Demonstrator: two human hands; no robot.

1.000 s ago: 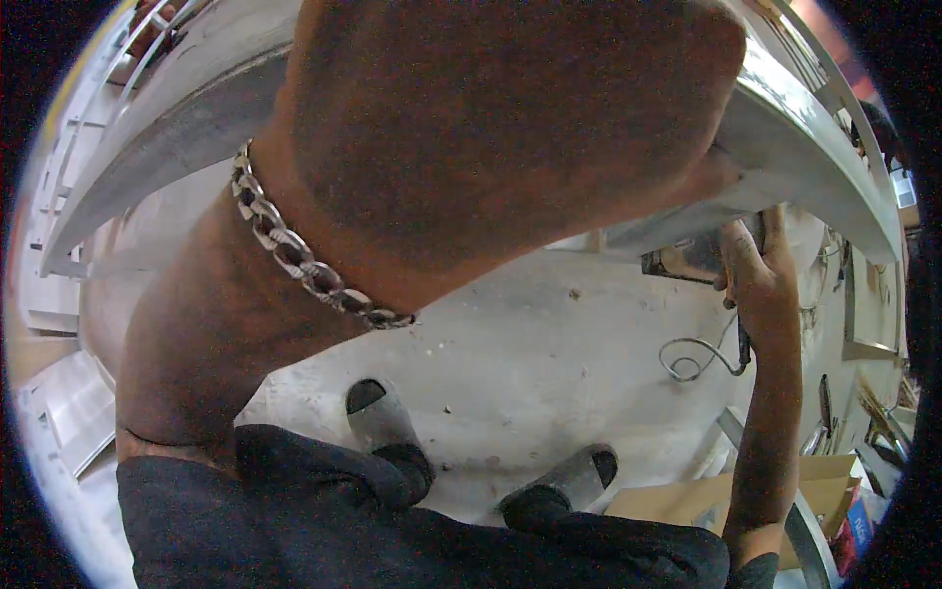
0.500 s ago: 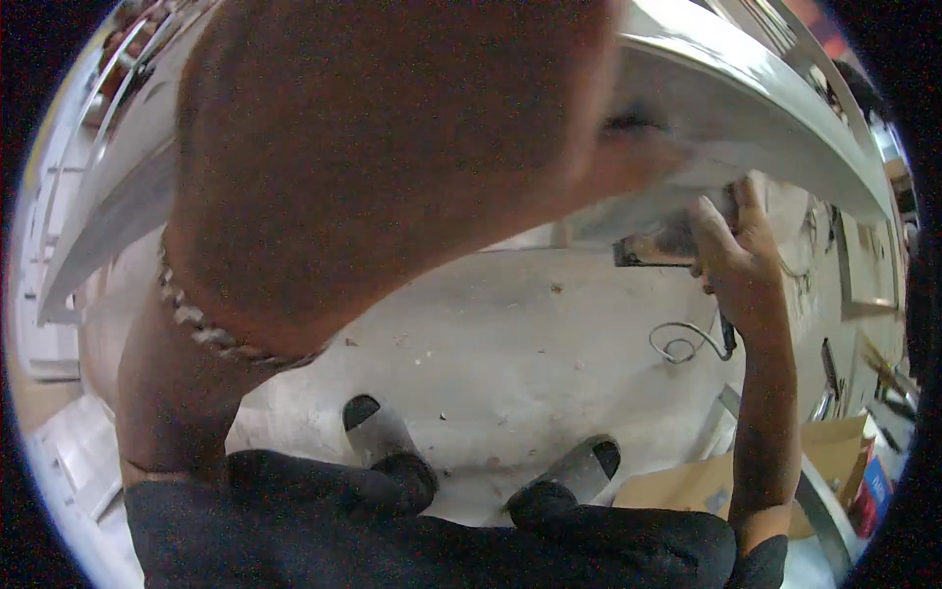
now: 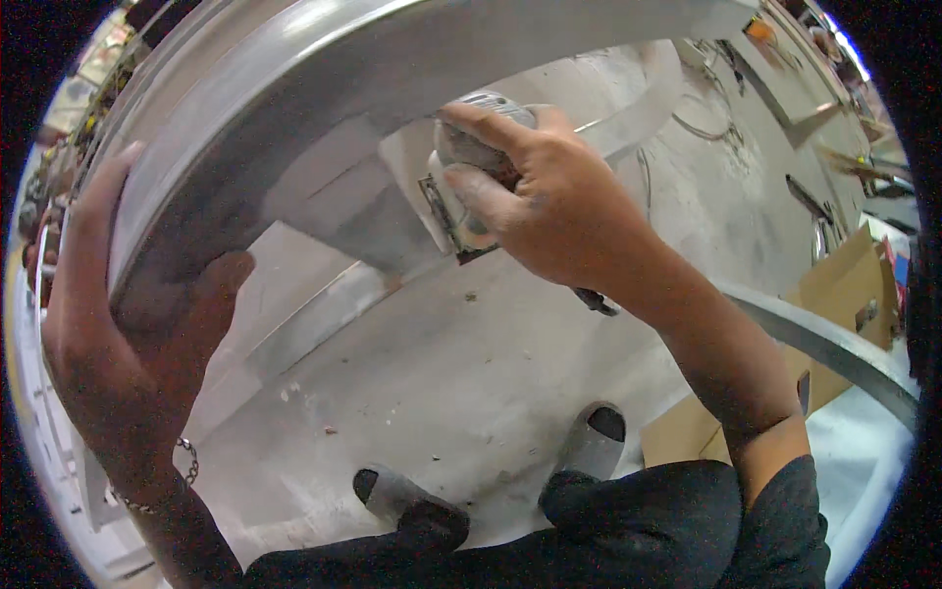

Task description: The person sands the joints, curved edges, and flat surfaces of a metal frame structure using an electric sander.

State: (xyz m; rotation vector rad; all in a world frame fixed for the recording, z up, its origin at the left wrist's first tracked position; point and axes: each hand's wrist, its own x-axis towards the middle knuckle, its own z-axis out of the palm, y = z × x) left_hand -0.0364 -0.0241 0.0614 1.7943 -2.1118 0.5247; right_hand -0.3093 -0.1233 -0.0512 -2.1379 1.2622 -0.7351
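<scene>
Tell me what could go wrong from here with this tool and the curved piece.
The handheld tool could slip, since only the right hand holds it. The grey curved piece might shift if the left hand loosened its grip on the edge. If the tool dropped, the feet in slippers on the floor might be hit.

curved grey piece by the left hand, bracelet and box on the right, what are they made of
Curved piece: perhaps painted or primed metal, or plastic; smooth grey, with a bright sheen along its upper side.
Bracelet: probably metal, silvery, with linked chain loops.
Box: apparently cardboard, matte tan, with thin flat panels.
</scene>
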